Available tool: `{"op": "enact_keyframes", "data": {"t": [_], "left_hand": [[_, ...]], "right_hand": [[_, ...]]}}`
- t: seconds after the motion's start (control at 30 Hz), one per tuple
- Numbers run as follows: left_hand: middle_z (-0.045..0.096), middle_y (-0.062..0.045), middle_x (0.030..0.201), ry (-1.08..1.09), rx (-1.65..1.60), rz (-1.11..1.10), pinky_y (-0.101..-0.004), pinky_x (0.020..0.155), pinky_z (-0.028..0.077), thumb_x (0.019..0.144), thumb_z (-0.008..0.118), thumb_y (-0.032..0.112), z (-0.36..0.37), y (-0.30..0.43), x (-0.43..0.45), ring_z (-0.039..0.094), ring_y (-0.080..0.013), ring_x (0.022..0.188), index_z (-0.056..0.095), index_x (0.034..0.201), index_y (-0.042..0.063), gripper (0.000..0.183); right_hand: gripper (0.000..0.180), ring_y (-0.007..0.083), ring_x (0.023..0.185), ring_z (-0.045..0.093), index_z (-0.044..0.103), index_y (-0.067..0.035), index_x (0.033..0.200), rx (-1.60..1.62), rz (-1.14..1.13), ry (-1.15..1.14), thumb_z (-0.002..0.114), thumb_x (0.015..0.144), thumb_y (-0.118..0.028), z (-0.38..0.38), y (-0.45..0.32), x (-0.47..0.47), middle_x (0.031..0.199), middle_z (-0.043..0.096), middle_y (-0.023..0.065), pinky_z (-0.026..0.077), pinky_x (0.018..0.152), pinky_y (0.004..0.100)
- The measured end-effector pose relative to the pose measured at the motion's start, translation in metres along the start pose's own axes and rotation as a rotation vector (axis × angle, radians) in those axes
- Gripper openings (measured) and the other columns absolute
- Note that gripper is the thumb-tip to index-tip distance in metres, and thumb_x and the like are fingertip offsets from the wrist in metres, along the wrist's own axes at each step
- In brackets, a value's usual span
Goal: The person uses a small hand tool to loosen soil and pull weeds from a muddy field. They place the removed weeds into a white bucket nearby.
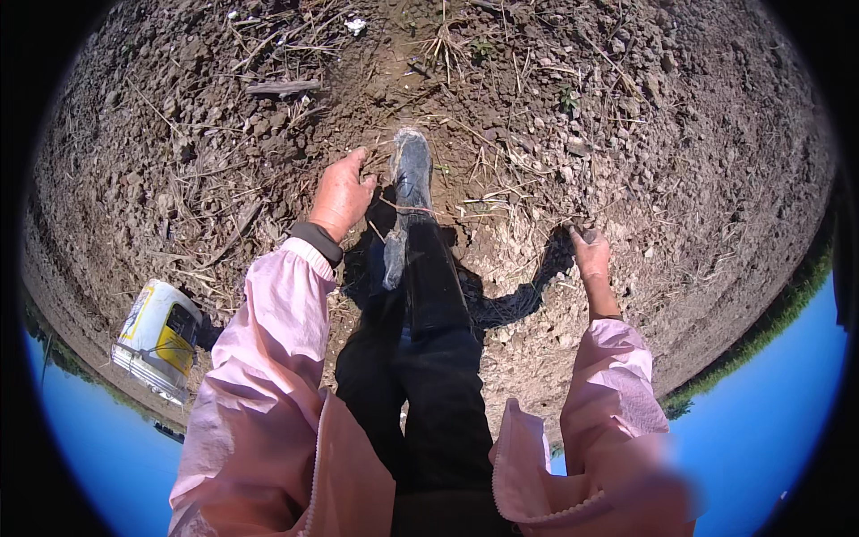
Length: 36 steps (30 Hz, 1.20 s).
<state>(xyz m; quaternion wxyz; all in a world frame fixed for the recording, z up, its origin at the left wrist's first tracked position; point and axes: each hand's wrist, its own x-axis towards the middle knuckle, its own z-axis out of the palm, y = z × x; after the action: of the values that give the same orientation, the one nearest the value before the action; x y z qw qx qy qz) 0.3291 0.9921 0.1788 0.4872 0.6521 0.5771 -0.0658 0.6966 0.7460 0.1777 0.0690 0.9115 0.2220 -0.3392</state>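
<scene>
My left hand hangs just left of a muddy dark rubber boot, its thumb and fingers apart over the brown soil; I see nothing in it. To the right, my right hand has its fingertips drawn together at the pale, crumbly soil, beside the shadow of my arm. Whether something small sits between those fingertips is too small to tell. The other boot stands behind the first, partly covered by dark trousers. A thin reddish strand crosses the front boot.
A white and yellow plastic bucket lies tipped at the lower left. A piece of weathered wood rests on the clods at the upper left. Dry stalks and small green plants dot the rough ground ahead.
</scene>
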Motion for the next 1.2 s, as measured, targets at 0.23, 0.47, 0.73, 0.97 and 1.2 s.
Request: {"op": "enact_keyframes", "data": {"t": [0.23, 0.47, 0.73, 0.97, 1.2], "left_hand": [[0.061, -0.026, 0.095, -0.037, -0.004, 0.082, -0.0394, 0.079, 0.048, 0.077, 0.066, 0.013, 0.037, 0.069, 0.052, 0.059, -0.0387, 0.092, 0.056, 0.109, -0.004, 0.038], [0.062, -0.028, 0.095, -0.148, -0.313, -0.186, -0.0368, 0.081, 0.048, 0.081, 0.065, 0.039, 0.13, 0.187, 0.14, 0.061, -0.0359, 0.091, 0.057, 0.105, -0.01, 0.055], [0.06, -0.025, 0.105, -0.346, -0.238, -0.341, -0.0375, 0.089, 0.045, 0.08, 0.065, 0.031, 0.147, 0.211, 0.173, 0.059, -0.0355, 0.099, 0.057, 0.11, -0.005, 0.047], [0.055, -0.023, 0.118, -0.314, -0.614, -0.301, -0.0302, 0.096, 0.04, 0.08, 0.062, 0.025, 0.143, 0.156, 0.18, 0.055, -0.0279, 0.11, 0.044, 0.126, -0.006, 0.058], [0.053, -0.024, 0.122, -0.406, -0.562, -0.265, -0.0294, 0.099, 0.037, 0.079, 0.062, 0.025, 0.122, 0.149, 0.182, 0.052, -0.0276, 0.113, 0.042, 0.128, -0.006, 0.061]], "right_hand": [[0.016, 0.0082, 0.072, 0.058, 0.065, -0.002, 0.096, 0.4, 0.018, 0.062, 0.067, 0.082, -0.01, -0.185, -0.066, -0.046, 0.084, 0.066, 0.0024, 0.046, 0.064, 0.0226], [0.023, 0.0085, 0.063, 0.055, 0.065, -0.001, 0.089, 0.397, -0.084, 0.106, 0.072, 0.077, -0.019, -0.141, -0.134, 0.097, 0.071, 0.064, 0.0016, 0.045, 0.06, 0.0237], [0.033, 0.0121, 0.063, 0.057, 0.066, -0.002, 0.085, 0.174, 0.033, 0.02, 0.075, 0.072, -0.03, -0.142, -0.15, 0.136, 0.073, 0.065, 0.0051, 0.046, 0.063, 0.0265], [0.024, 0.0082, 0.07, 0.058, 0.065, -0.001, 0.094, 0.526, -0.066, 0.058, 0.071, 0.078, -0.018, -0.116, -0.132, 0.116, 0.083, 0.067, 0.0044, 0.046, 0.068, 0.022], [0.017, 0.0059, 0.076, 0.055, 0.063, -0.001, 0.094, 0.429, -0.068, 0.12, 0.068, 0.081, -0.011, -0.145, -0.139, 0.054, 0.086, 0.064, 0.002, 0.045, 0.071, 0.0199]]}}
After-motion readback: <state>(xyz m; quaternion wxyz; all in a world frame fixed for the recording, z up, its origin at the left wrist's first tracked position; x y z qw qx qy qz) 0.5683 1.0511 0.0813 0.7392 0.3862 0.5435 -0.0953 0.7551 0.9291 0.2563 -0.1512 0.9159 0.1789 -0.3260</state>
